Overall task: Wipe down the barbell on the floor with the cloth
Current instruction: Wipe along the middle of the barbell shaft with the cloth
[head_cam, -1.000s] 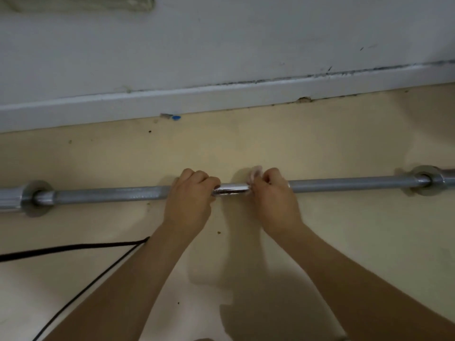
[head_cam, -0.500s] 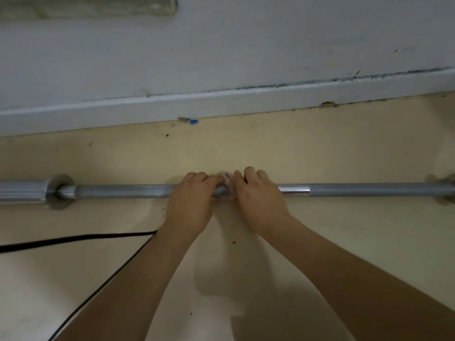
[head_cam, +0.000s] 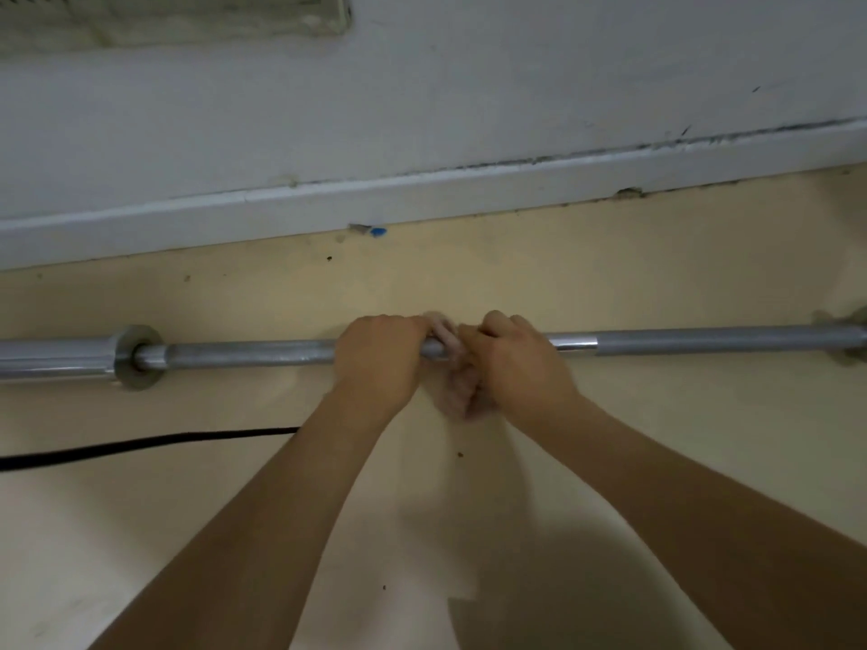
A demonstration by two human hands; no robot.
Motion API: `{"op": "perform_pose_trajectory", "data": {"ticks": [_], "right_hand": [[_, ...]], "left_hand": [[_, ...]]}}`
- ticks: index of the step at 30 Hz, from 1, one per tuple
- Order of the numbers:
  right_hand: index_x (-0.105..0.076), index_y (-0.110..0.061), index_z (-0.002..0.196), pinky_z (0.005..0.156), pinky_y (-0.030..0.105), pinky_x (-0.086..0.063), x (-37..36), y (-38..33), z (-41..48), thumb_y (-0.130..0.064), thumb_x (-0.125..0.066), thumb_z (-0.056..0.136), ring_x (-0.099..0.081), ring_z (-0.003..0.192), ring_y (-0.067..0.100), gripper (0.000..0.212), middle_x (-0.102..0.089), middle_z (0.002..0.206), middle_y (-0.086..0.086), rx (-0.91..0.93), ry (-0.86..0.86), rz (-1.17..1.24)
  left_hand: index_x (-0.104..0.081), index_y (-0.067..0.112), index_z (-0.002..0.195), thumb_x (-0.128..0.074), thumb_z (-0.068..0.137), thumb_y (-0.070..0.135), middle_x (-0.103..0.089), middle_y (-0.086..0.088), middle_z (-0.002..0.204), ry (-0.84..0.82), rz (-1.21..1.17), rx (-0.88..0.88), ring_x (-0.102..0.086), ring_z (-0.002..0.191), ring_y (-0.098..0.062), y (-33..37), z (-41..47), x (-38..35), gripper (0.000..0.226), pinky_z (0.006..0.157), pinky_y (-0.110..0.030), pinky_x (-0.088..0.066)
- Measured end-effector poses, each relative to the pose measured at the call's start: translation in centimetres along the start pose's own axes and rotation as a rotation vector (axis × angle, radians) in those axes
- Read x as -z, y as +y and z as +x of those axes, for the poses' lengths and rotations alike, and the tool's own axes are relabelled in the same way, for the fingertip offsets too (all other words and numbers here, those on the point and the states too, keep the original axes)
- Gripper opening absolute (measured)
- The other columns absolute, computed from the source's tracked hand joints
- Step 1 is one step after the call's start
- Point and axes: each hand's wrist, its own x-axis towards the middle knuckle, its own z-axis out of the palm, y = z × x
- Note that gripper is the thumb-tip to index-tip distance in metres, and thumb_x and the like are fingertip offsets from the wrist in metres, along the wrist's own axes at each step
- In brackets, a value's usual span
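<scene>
dim, even indoor light. soft shadows darken the floor (head_cam: 516, 602) at the bottom. a glint sits on the barbell (head_cam: 570, 342). the cloth (head_cam: 452, 391) is motion-blurred; the baseboard (head_cam: 422, 190) looks bowed.

one barbell (head_cam: 244, 354), one cloth (head_cam: 442, 328), one left hand (head_cam: 380, 363), one right hand (head_cam: 520, 365), one cable (head_cam: 140, 445).

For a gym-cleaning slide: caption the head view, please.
Left hand grips a barbell on the floor; right hand holds a cloth against it.
</scene>
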Motion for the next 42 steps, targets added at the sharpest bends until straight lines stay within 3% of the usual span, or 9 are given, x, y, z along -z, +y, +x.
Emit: {"op": "perform_pose_trajectory", "data": {"ticks": [4,8,11,16,25,29,32,37,42], "right_hand": [[-0.068,-0.007,0.08,0.061,0.037,-0.046,1.3,6.4,-2.0,-0.019,-0.063,0.083,-0.056,0.067,0.036,0.013,-0.057,0.073,0.016,-0.253,0.079,-0.075],[-0.065,-0.015,0.079,0.057,0.032,-0.045,-0.2,1.3,-0.2,-0.018,-0.069,0.069,-0.056,0.066,0.029,0.012,-0.063,0.072,0.008,-0.088,0.009,-0.125],[-0.067,-0.011,0.09,0.055,0.033,-0.049,-0.5,-2.4,-0.4,-0.016,-0.081,0.051,-0.057,0.066,0.03,0.042,-0.06,0.075,0.01,0.049,-0.004,0.004],[-0.063,-0.009,0.1,0.071,0.037,-0.042,3.1,5.7,-3.4,-0.009,-0.049,0.084,-0.055,0.09,0.035,0.021,-0.058,0.092,0.013,-0.105,-0.053,-0.167],[-0.055,-0.011,0.111,0.068,0.032,-0.039,6.2,6.0,-2.2,-0.009,-0.053,0.086,-0.059,0.095,0.03,0.025,-0.054,0.107,0.01,0.17,-0.509,-0.421],[-0.057,-0.009,0.106,0.07,0.033,-0.042,6.4,8.6,-3.8,-0.01,-0.055,0.087,-0.059,0.096,0.03,0.02,-0.056,0.107,0.011,0.221,-0.54,-0.459],[-0.061,-0.009,0.104,0.072,0.033,-0.04,4.9,9.0,-5.3,-0.022,-0.052,0.091,-0.055,0.098,0.03,0.02,-0.056,0.105,0.012,0.13,-0.441,-0.274],[-0.066,-0.013,0.079,0.048,0.028,-0.044,0.6,10.6,-10.0,-0.024,-0.069,0.067,-0.055,0.062,0.024,0.016,-0.057,0.071,0.005,0.183,0.078,-0.036],[-0.066,-0.006,0.109,0.055,0.035,-0.045,-0.5,13.3,-13.2,-0.02,-0.049,0.086,-0.055,0.068,0.025,0.032,-0.066,0.088,0.008,0.298,0.258,-0.029]], "left_hand": [[-0.065,0.013,0.099,-0.06,0.086,0.025,-0.07,-0.011,0.091,-0.01,0.001,-0.061,-0.062,0.083,-0.03,-0.3,-0.5,-0.1,0.018,0.07,-0.03,-0.029],[-0.063,0.017,0.101,-0.058,0.086,0.024,-0.07,-0.008,0.096,-0.066,0.032,-0.041,-0.064,0.089,-0.029,0.3,-0.5,0.3,0.018,0.071,-0.033,-0.041],[-0.06,0.024,0.106,-0.053,0.089,0.025,-0.069,-0.005,0.101,-0.062,0.073,-0.027,-0.064,0.095,-0.027,0.8,-0.8,0.8,0.019,0.073,-0.033,-0.042],[-0.058,0.016,0.098,-0.057,0.087,0.018,-0.068,-0.007,0.098,-0.114,0.145,-0.016,-0.063,0.089,-0.026,1.2,-1.8,1.2,0.011,0.065,-0.029,-0.031],[-0.064,0.013,0.113,-0.055,0.087,0.01,-0.062,-0.006,0.118,-0.497,0.377,-0.173,-0.058,0.111,-0.028,5.8,1.0,4.0,0.027,0.081,-0.037,-0.047],[-0.064,0.008,0.087,-0.058,0.087,0.016,-0.064,-0.008,0.094,-0.616,0.5,-0.426,-0.063,0.1,-0.031,6.6,2.3,7.1,0.01,0.079,-0.037,-0.051],[-0.065,0.005,0.101,-0.058,0.091,0.027,-0.066,-0.013,0.108,-0.564,0.477,-0.462,-0.061,0.104,-0.032,9.4,4.3,9.0,0.024,0.082,-0.037,-0.05],[-0.07,0.012,0.092,-0.065,0.077,0.036,-0.071,-0.01,0.095,-0.482,0.088,-0.263,-0.064,0.091,-0.031,14.9,3.9,3.5,0.028,0.076,-0.036,-0.054],[-0.057,0.021,0.106,-0.061,0.072,0.041,-0.069,-0.002,0.098,-0.311,-0.206,-0.077,-0.061,0.093,-0.027,16.4,-2.3,-0.3,0.04,0.073,-0.03,-0.043]]}}
